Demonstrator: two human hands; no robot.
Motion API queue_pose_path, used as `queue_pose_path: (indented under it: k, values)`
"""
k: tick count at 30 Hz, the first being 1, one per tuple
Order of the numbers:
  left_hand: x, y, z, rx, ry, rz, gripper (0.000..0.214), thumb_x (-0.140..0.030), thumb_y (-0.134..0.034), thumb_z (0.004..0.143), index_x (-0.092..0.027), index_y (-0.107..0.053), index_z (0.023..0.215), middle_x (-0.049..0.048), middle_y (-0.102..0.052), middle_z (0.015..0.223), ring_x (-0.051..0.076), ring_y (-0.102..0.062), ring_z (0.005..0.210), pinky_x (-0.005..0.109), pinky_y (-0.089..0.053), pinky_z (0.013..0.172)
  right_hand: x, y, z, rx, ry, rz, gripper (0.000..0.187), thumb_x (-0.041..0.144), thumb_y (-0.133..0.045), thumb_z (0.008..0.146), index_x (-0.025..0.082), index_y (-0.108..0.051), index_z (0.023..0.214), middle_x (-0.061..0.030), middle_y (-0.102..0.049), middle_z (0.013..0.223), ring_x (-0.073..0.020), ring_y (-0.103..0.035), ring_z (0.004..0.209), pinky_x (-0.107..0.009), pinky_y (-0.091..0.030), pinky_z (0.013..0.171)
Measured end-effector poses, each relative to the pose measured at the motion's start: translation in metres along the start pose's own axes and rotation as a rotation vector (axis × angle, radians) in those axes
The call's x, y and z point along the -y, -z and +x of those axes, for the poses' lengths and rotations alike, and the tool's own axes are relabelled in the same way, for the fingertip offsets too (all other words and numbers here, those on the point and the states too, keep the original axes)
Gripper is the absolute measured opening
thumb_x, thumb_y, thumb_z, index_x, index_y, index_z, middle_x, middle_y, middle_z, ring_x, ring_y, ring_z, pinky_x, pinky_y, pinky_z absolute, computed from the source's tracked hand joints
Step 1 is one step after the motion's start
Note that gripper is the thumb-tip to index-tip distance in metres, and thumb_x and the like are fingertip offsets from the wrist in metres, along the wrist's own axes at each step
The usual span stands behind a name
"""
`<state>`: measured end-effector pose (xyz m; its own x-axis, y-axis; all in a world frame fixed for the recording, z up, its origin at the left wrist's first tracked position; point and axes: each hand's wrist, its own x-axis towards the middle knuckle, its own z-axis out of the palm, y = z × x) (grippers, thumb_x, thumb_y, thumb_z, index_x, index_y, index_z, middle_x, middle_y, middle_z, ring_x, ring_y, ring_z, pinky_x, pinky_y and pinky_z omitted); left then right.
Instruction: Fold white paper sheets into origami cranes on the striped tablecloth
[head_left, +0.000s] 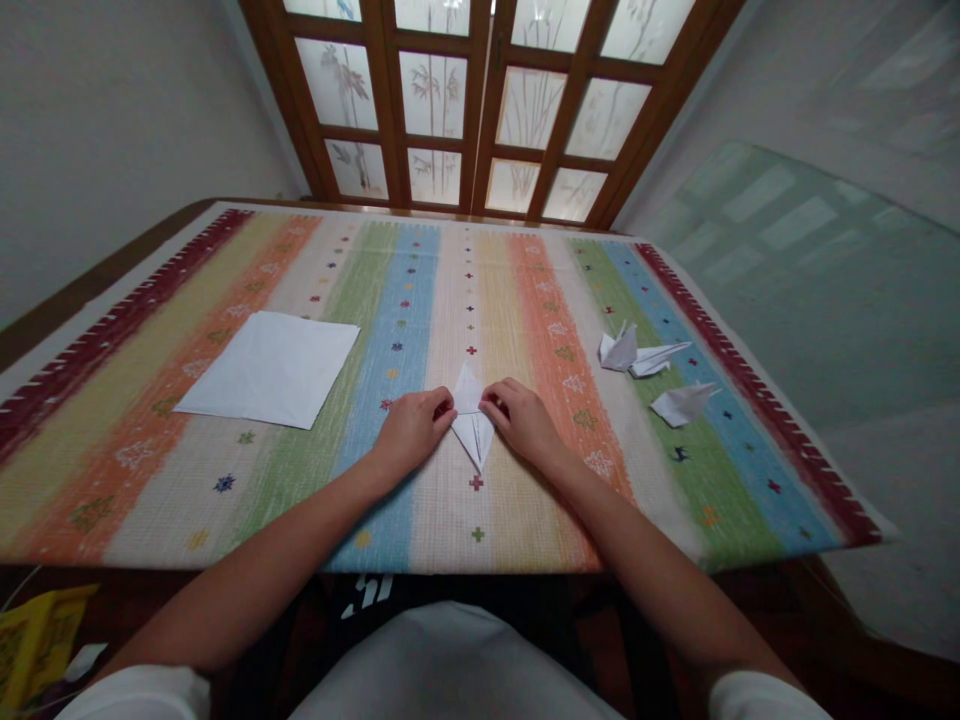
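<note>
A white folded origami paper (472, 430), shaped like a narrow diamond with pointed ends, lies on the striped tablecloth in front of me. My left hand (414, 428) pinches its left edge near the middle, thumb and fingers closed together. On the opposite edge, my right hand (521, 415) pinches the paper in the same way. A crease line crosses the paper between my fingertips, and thin lines run down its lower half. The fingertips hide small parts of both side edges.
White square sheets (270, 368) lie at the left. Several folded paper cranes (684, 403) sit at the right. The striped tablecloth (382, 270) covers the table. A yellow plastic basket (41, 640) is below at lower left, and wooden paned doors (480, 110) stand beyond the table.
</note>
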<state>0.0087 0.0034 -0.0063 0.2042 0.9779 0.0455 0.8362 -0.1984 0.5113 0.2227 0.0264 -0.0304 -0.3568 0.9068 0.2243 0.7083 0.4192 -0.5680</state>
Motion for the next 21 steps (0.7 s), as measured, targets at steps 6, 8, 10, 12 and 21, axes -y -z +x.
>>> queue_pose_path:
  k: [6, 8, 10, 12, 21]
  values:
    - [0.0046, -0.0014, 0.0025, -0.002, -0.022, 0.000, 0.013, -0.027, -0.072, 0.098, -0.017, -0.080, 0.096, 0.0102, -0.083, 0.097, 0.025, -0.075, 0.087, 0.036, -0.051, 0.082, 0.0010, 0.0006, -0.0013, 0.005, -0.023, -0.026, 0.007, 0.016, -0.068, 0.099, 0.020, -0.070, 0.093, -0.0054, -0.068, 0.095, -0.0190, -0.064, 0.083, -0.030, -0.048, 0.077]
    - [0.0053, -0.0018, 0.0032, -0.004, -0.022, -0.001, 0.016, -0.029, -0.070, 0.100, -0.017, -0.081, 0.097, 0.0104, -0.083, 0.097, 0.025, -0.075, 0.087, 0.036, -0.052, 0.082, 0.0018, 0.0004, -0.0011, 0.004, -0.031, -0.035, 0.007, 0.016, -0.069, 0.099, 0.020, -0.070, 0.093, -0.0053, -0.068, 0.095, -0.0190, -0.064, 0.083, -0.030, -0.048, 0.076]
    - [0.0052, -0.0022, 0.0037, -0.005, -0.026, 0.010, 0.018, -0.030, -0.069, 0.101, -0.017, -0.082, 0.097, 0.0107, -0.083, 0.097, 0.025, -0.075, 0.086, 0.036, -0.052, 0.082, 0.0026, 0.0001, -0.0009, 0.003, -0.040, -0.043, 0.008, 0.016, -0.069, 0.099, 0.019, -0.070, 0.093, -0.0054, -0.068, 0.095, -0.0190, -0.065, 0.083, -0.030, -0.047, 0.076]
    - [0.0046, -0.0026, 0.0039, -0.002, -0.033, 0.029, 0.019, -0.030, -0.069, 0.101, -0.017, -0.082, 0.097, 0.0108, -0.083, 0.097, 0.025, -0.075, 0.086, 0.036, -0.052, 0.082, 0.0035, 0.0000, -0.0010, 0.005, -0.049, -0.052, 0.008, 0.015, -0.069, 0.099, 0.019, -0.071, 0.092, -0.0058, -0.068, 0.095, -0.0189, -0.065, 0.084, -0.030, -0.047, 0.076]
    - [0.0000, -0.0033, 0.0040, -0.002, -0.007, 0.096, 0.020, -0.031, -0.067, 0.101, -0.017, -0.082, 0.098, 0.0110, -0.082, 0.096, 0.024, -0.073, 0.085, 0.035, -0.052, 0.080, 0.0086, -0.0011, -0.0026, -0.005, -0.081, -0.079, 0.008, 0.016, -0.067, 0.100, 0.018, -0.072, 0.093, -0.0078, -0.069, 0.097, -0.0201, -0.065, 0.084, -0.031, -0.048, 0.076]
